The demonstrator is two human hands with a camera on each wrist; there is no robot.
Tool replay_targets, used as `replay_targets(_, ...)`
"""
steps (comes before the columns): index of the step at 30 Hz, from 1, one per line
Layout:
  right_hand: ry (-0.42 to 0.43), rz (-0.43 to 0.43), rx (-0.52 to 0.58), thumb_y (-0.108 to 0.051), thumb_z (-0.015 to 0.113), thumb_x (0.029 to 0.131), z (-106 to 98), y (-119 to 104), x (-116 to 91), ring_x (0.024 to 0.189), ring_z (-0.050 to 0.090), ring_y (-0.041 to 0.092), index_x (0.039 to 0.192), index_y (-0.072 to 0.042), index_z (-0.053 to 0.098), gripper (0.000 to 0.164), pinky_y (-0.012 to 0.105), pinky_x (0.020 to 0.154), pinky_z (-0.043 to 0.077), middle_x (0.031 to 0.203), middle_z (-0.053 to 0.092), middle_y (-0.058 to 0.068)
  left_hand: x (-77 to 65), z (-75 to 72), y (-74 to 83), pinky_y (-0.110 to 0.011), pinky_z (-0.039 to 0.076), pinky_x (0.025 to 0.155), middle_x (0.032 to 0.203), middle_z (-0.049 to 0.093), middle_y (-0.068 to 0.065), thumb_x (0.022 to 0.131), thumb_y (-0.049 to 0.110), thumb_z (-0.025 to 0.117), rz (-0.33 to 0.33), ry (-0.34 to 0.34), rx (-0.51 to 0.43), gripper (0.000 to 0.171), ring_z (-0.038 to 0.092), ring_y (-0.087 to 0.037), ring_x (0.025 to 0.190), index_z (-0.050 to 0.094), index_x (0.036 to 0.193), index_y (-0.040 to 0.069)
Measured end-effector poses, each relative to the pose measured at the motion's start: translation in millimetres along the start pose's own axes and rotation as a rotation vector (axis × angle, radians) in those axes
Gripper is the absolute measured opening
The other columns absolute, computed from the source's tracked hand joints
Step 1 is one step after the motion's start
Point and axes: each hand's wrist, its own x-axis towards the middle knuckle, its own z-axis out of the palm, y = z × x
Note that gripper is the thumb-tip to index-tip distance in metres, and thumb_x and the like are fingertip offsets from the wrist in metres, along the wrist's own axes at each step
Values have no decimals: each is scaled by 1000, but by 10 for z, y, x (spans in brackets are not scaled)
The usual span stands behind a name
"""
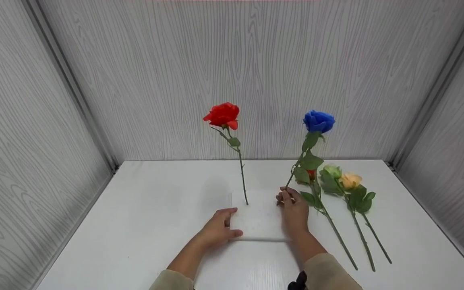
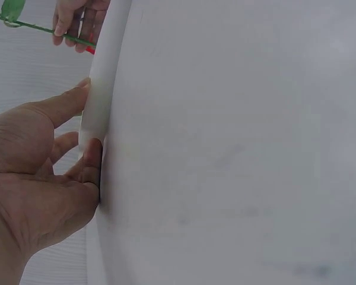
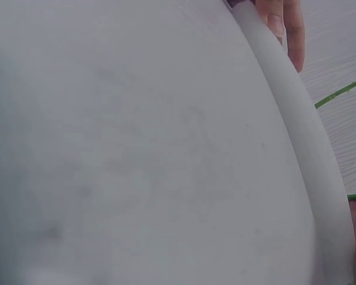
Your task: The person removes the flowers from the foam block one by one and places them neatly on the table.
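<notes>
Head view shows right fingers (image 1: pixel 295 195) pinching a tilted blue rose (image 1: pixel 319 121), left fingers (image 1: pixel 226 212) spread against a white block (image 1: pixel 258 222).

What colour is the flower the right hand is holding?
The flower in the right hand is deep blue; it shows best in the head view.

Bench (image 1: pixel 135 229): is spreading white toward six o'clock
Back wall (image 1: pixel 256 60): is showing wavy grain at twelve
Left wall (image 1: pixel 18 141): is rising at nine
Right wall (image 1: pixel 453 133): is rising at three
</notes>
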Motion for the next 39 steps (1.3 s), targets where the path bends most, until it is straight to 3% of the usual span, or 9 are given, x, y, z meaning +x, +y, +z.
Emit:
replay_targets(7,2,40,69,-8,59,112,-9,-15,1,99,71,17,138,5,69,31,30,88,64,122,67,24,8,-8,-13,-58,40,125,168,40,-23,92,27,88,11,-5,21,82,55,-36,139,48,163,11)
replay_targets(15,-14,69,149,-7,61,110,-27,-6,10,98,72,17,142,7,66,35,32,88,64,113,71,15,7,-24,-7,-58,41,124,166,42,-24,93,25,88,32,-2,41,82,55,-32,130,48,162,8)
replay_targets(21,-22,123,209,-8,61,110,-78,-44,6,100,75,19,144,1,66,35,34,91,65,107,73,8,16,-1,-29,-59,39,126,167,41,-25,93,24,88,37,-5,34,81,55,-36,139,49,162,8)
replay_targets(34,-65,117,180,-4,65,108,-247,-273,-32,94,76,14,144,-3,67,37,37,84,67,106,70,3,-3,-7,42,-57,43,123,167,41,-24,91,20,90,-3,3,-1,82,57,-37,138,50,161,7)
replay_targets(39,-64,114,132,-2,65,107,-357,-315,-31,91,76,11,148,3,62,42,34,81,67,104,75,-2,-1,1,49,-57,40,125,166,43,-23,91,20,89,-14,10,0,81,55,-34,135,50,161,8)
